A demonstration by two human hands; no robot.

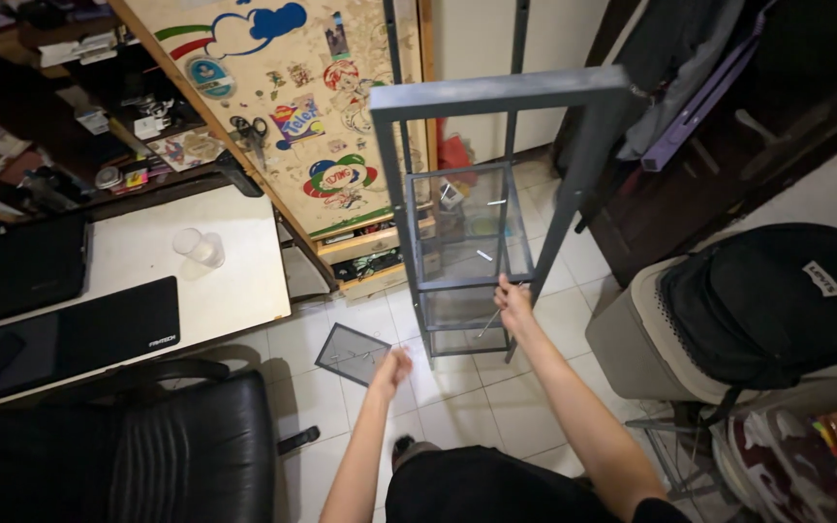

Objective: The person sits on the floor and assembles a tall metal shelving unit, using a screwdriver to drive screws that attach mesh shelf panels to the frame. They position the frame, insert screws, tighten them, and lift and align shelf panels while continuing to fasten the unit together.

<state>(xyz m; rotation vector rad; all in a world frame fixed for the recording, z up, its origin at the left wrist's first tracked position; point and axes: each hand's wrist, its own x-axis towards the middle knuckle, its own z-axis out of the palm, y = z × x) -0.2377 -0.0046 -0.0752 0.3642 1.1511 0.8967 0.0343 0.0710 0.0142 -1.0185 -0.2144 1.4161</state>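
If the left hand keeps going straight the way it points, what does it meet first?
Most likely the loose grey mesh panel lying on the tiled floor just ahead of the left hand; depth is unclear, so the hand may pass above it.

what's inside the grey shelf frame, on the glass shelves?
Small pale loose pieces lie on the glass shelves of the grey shelf frame. The right hand touches a lower shelf edge and covers what sits beneath it.

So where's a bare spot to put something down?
Bare white desk lies between the clear cup and the desk's right edge. Bare floor tiles show between the grey panel and the metal shelf frame. The right side is crowded: backpack, clutter below.
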